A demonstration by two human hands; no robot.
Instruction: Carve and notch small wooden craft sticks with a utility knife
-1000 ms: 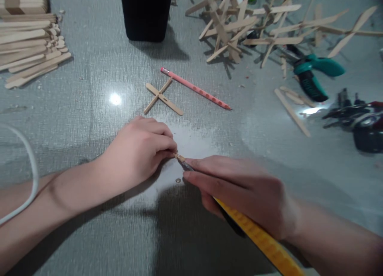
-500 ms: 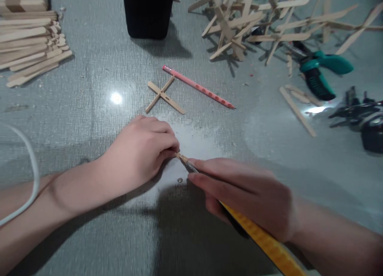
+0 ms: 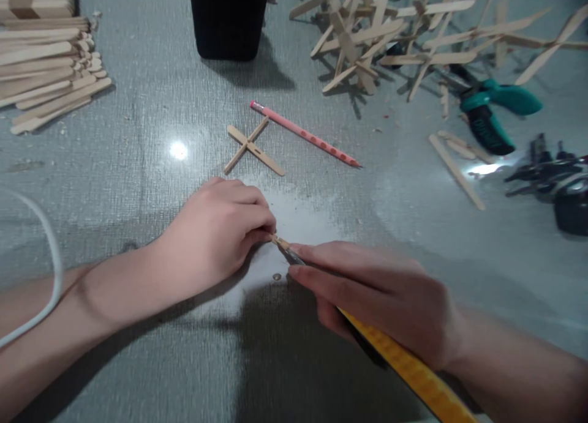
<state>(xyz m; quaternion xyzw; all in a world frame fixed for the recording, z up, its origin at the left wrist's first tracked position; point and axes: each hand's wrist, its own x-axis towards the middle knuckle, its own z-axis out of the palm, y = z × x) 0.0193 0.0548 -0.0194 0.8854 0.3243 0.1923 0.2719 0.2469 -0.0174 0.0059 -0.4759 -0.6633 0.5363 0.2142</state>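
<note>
My left hand (image 3: 225, 227) is closed on one end of a wooden craft stick (image 3: 282, 242), most of which its fingers hide. My right hand (image 3: 367, 288) grips a yellow and black utility knife (image 3: 395, 362), its blade pointing up and left. The blade tip touches the stick, close to my left fingertips. Just beyond my left hand lie two craft sticks joined in a cross (image 3: 248, 142), with a small slot cut in one of them. A pink pencil (image 3: 305, 133) rests against the far end of the cross.
Craft sticks (image 3: 50, 74) are piled at the left, behind a white cable (image 3: 50, 251). A black container (image 3: 228, 19) stands at the back. Crossed stick pieces (image 3: 358, 37), teal-handled pliers (image 3: 491, 108) and a dark tool (image 3: 551, 172) lie at the right.
The knife's handle end has swung very slightly to the right while its blade stays at the stick. My left hand and the things around have hardly moved.
</note>
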